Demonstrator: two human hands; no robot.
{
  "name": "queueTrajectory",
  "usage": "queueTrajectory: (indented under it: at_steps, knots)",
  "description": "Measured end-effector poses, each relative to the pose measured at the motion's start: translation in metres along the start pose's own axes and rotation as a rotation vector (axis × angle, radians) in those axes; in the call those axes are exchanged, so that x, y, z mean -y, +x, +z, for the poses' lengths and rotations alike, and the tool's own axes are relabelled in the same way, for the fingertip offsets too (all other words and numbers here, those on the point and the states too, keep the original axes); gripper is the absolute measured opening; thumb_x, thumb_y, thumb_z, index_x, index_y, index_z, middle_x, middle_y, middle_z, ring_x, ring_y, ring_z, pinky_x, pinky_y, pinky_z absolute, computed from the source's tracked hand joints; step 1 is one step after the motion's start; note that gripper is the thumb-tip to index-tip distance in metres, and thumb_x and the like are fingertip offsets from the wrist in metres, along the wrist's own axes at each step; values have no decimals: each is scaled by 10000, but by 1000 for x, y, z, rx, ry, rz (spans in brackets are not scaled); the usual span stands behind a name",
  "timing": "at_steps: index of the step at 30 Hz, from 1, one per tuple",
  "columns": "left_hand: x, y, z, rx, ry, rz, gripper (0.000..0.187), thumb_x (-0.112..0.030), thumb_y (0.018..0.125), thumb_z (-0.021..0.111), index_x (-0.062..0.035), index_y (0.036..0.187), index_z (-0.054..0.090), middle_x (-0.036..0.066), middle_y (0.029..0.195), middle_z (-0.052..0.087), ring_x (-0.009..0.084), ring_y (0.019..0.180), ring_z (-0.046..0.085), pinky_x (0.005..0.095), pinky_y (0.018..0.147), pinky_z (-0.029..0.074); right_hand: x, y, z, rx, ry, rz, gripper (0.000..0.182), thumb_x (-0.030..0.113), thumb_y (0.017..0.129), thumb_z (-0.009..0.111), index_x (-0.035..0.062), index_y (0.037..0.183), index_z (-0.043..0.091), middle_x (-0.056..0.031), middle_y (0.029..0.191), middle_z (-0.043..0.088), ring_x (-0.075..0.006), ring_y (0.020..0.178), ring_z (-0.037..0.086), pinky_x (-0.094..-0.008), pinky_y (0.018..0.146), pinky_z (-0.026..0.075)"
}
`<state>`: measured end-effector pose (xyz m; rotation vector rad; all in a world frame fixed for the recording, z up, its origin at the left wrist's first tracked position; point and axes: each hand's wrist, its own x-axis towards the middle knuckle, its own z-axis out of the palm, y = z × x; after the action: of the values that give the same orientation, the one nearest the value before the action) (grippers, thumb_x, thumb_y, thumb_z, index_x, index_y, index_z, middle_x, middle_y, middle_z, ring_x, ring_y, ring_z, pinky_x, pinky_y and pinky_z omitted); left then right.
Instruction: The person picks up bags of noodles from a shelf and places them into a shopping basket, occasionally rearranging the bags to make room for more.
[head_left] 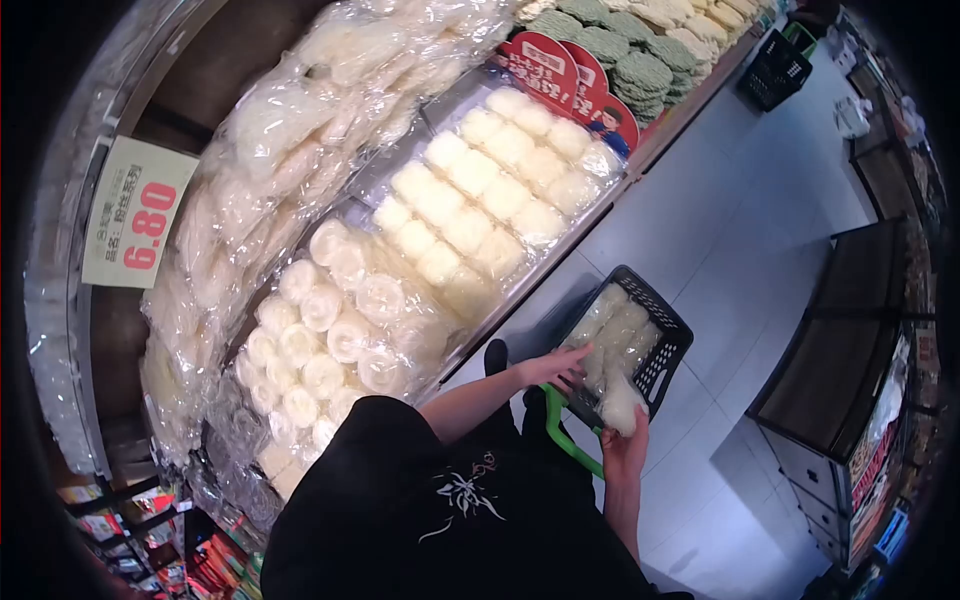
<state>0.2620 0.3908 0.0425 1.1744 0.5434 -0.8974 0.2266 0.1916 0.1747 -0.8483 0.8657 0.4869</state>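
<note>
A black shopping basket (676, 325) with perforated sides is at floor level in front of me, its green handle (568, 440) tipped toward my body. Inside lie several clear plastic packs of whitish vermicelli (622, 330). My right hand (625, 445) grips the end of a vermicelli pack (618, 402) at the near right corner of the basket. My left hand (558, 368) reaches over the near left rim, fingers apart and stretched out beside the packs.
On the left, a display shelf holds round noodle nests (350, 335), white noodle blocks (480, 190) and long bagged vermicelli (290, 130). A price sign (138, 212) reads 6.80. Green noodle cakes (640, 75) sit behind a red sign (570, 85). Another basket (775, 70) stands farther along the aisle.
</note>
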Motion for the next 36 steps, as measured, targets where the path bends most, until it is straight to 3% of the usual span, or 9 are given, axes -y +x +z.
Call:
queueTrajectory:
  at_steps: [5,11,13,18,23,25,27,30,36]
  knots:
    - [-59,-24,-36,335,-736,221,735,-651,903,440,-111,1394,344,108,1202,534,234,971,582,376,798,498,-35,-62,53,272,-313,-337,434,162,885,635,-27,1245,482,-106,1086,614,-192,944,606,-320,834,494]
    - [-123,-104,-126,51,-694,744,566,-363,919,610,-41,1331,393,106,1191,578,231,1040,598,390,886,508,-48,-20,74,545,-1015,-530,344,116,793,738,-21,1063,576,-91,998,639,-151,909,601,-290,824,479]
    - [-135,-128,-164,-310,-645,711,571,-234,884,677,-12,1324,388,125,1229,563,238,1081,594,409,908,515,-48,5,97,572,-1164,-572,306,111,780,748,-21,1009,594,-70,913,646,-133,841,604,-276,788,485]
    - [-127,-157,-272,-540,-709,801,805,-225,787,784,16,1378,293,155,1287,508,262,1132,557,404,849,523,-68,82,162,571,-925,-444,277,56,782,739,-20,1021,620,-59,924,669,-119,820,624,-257,752,494]
    - [-111,-160,-378,-851,-460,547,761,-167,714,826,50,1300,391,165,1289,506,236,1094,567,368,824,510,-114,124,214,586,-810,-406,351,43,771,760,-6,1081,602,-56,911,669,-122,811,622,-262,731,498]
    - [-103,-142,-394,-931,-460,736,768,-147,688,828,58,1289,395,180,1262,516,239,1096,555,346,874,485,-134,138,221,436,-829,-355,477,65,780,762,11,1202,545,-57,904,665,-136,781,621,-264,683,492]
    - [-108,-139,-384,-1384,-453,524,795,-130,664,824,52,1296,378,203,1261,513,291,1134,544,359,940,452,-154,140,223,423,-870,-397,533,79,785,758,46,1255,510,-73,889,654,-146,744,606,-265,630,473]
    - [-114,-139,-370,-1599,-378,336,802,-141,670,795,42,1312,351,235,1283,483,347,1168,525,407,982,429,-176,139,218,453,-1042,-492,519,127,790,748,104,1260,528,-140,958,621,-167,780,603,-294,666,501]
    - [-116,-118,-386,-1576,67,-102,831,-152,663,758,-4,1361,333,263,1381,351,456,1313,319,439,1085,309,-184,137,210,380,-1245,-667,537,173,779,760,112,1271,553,-168,983,603,-203,746,610,-314,677,515]
